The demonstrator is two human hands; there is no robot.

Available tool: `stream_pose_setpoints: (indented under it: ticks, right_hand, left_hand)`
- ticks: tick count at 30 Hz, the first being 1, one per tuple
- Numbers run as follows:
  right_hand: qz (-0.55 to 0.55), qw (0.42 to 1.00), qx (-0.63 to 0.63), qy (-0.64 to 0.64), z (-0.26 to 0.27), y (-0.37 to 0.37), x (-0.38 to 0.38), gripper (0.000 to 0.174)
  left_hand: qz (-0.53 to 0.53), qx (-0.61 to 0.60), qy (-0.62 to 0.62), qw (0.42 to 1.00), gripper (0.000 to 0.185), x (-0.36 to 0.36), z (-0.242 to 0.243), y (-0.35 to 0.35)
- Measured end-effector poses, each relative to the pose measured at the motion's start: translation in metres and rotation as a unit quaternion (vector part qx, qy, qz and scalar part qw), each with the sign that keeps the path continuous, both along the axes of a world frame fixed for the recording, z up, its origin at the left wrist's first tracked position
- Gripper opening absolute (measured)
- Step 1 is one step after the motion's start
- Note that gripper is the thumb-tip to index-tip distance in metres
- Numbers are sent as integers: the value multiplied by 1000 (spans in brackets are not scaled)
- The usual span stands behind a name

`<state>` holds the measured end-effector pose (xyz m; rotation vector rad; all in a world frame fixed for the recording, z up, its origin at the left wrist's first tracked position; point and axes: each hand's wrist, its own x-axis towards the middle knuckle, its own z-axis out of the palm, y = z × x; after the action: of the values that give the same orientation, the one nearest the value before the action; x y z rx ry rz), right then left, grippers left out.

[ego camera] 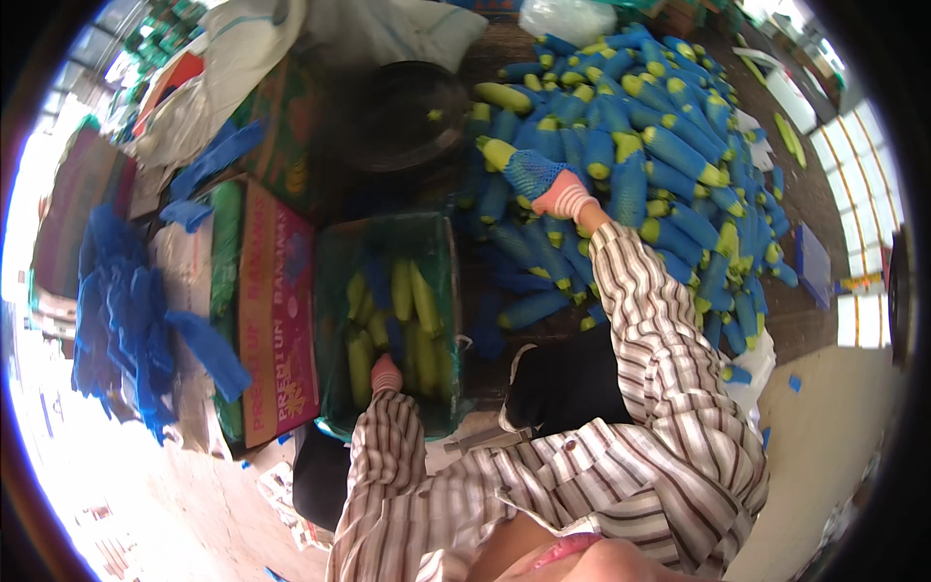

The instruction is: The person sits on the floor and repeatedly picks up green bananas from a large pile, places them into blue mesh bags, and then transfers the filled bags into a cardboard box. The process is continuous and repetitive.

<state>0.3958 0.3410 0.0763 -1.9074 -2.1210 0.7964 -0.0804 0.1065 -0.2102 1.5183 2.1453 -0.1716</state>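
Observation:
My right hand (564, 195), in a pink glove with a striped cuff, is closed around the blue mesh sleeve of a pale green zucchini-like vegetable (502, 154), beside a big heap of similar blue-netted vegetables (640, 109). My left hand (387, 372), gloved the same way, reaches down into a crate lined with green film (449, 291). Bare green vegetables (424, 298) lie in it with some blue netting (374, 273). The left fingers are hidden, so their hold cannot be made out.
A banana carton (280, 327) stands left of the crate, with blue mesh sleeves (120, 313) piled beyond it. A dark round basin (407, 116) is past the crate, near white sacks (407, 29). A blue flat object (812, 265) lies right of the heap.

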Motion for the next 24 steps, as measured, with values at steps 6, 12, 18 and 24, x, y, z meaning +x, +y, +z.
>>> stream_pose_setpoints:
  ticks: [6,12,18,24]
  right_hand:
    - [-308,636,-55,705,-22,-140,65,45]
    - [-235,540,128,798,-14,-203,166,49]
    - [-472,642,213,565,-40,-121,233,49]
    - [134,936,271,182,21,-163,-13,36]
  left_hand:
    - [134,203,-171,955,47,-32,-37,-3]
    - [194,293,-236,906,54,-21,-5,-4]
    - [328,295,-412,798,39,53,109,0]
    - [338,195,-652,650,20,144,197,-8]
